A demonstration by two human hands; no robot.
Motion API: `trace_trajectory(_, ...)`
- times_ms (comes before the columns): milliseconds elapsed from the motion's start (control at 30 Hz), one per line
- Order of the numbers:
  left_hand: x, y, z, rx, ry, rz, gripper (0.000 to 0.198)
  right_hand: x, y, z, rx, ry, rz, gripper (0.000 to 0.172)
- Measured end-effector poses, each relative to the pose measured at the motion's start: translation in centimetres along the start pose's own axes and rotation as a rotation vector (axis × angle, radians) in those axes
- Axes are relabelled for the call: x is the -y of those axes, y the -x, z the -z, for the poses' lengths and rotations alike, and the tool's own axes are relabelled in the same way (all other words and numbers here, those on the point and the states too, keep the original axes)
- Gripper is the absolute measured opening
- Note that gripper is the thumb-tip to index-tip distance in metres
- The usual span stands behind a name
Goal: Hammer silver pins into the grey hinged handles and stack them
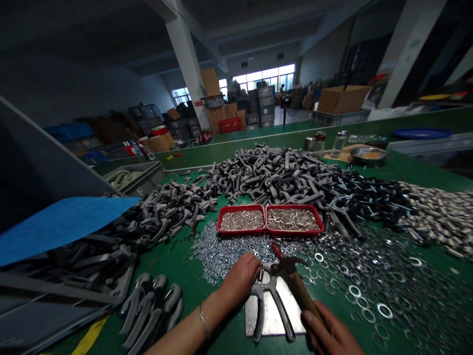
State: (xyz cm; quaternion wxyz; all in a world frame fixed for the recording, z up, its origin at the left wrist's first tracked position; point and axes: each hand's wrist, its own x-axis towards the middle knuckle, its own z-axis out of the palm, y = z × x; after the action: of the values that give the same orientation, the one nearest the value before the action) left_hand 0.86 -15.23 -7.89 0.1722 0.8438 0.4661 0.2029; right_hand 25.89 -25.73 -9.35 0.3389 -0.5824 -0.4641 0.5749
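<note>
A grey two-handled plier-like tool [268, 286] lies on a bright metal plate [269, 315], its handles spread toward me. My left hand [242, 275] is closed at the tool's upper end, fingertips beside a small silver cylinder [260, 276]. What lies under those fingers is partly hidden. Wrapped round a wooden handle, my right hand [328, 328] holds a hammer [301, 288]. The hammer's dark head is just right of the tool's upper end; I cannot tell whether they touch. A red-handled item [277, 250] lies behind the hammer head.
Two red trays [266, 230] of small metal parts stand ahead, with heaped grey handles [273, 172] behind. Loose rings [362, 298] spread to the right. Several assembled grey tools [151, 305] lie at left, beside a grey bin [74, 291]. Silver cylinders [439, 207] are piled far right.
</note>
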Motion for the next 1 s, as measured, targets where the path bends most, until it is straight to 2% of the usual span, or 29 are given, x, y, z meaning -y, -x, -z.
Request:
trace_trajectory(67, 0.5, -0.9, 1.7, -0.033, -0.005, 0.021, 0.013, 0.8, -0.4, 1.5, 0.016, 0.210, 0.096, 0.043)
trace_trajectory(167, 1.9, -3.6, 5.3, -0.155, -0.047, 0.096, 0.013, 3.6, -1.2, 3.1, 0.072, 0.492, 0.191, 0.040)
trace_trajectory(233, 2.7, -5.1, 7.6, -0.254, -0.100, 0.156, 0.018, 6.1, -1.7, 3.3, 0.129, 0.607, 0.237, 0.037)
trace_trajectory(300, 2.5, -5.1, 8.7, -0.305, -0.139, 0.187, 0.025, 8.2, -2.1, 2.9, 0.156, 0.677, 0.289, 0.037)
trace_trajectory(367, 1.2, -3.2, 8.1, -0.246, -0.137, 0.173, 0.024, 9.4, -2.6, 2.4, 0.157, 0.773, 0.303, 0.034)
trace_trajectory(467, -1.6, 1.5, 5.3, -0.023, -0.070, 0.179, 0.024, 9.8, -3.3, 2.1, 0.214, 0.919, 0.262, 0.030)
trace_trajectory(567, -3.5, 4.9, 2.8, 0.088, -0.029, 0.243, 0.031, 9.8, -4.0, 2.2, 0.264, 0.892, 0.282, 0.032)
trace_trajectory(633, -3.8, 5.5, 2.0, 0.121, -0.031, 0.263, 0.026, 10.0, -4.4, 2.2, 0.242, 0.894, 0.278, 0.033)
trace_trajectory(733, -3.4, 5.0, 1.8, 0.139, -0.046, 0.286, 0.014, 10.2, -4.2, 2.4, 0.258, 0.974, 0.223, 0.032)
trace_trajectory(900, -3.0, 4.5, 1.7, 0.123, -0.081, 0.278, 0.012, 8.5, -1.6, 3.5, 0.281, 0.922, 0.259, 0.034)
trace_trajectory(1000, -3.0, 4.7, 1.3, 0.126, -0.123, 0.262, 0.010, 7.4, -0.4, 3.8, 0.309, 0.922, 0.195, 0.034)
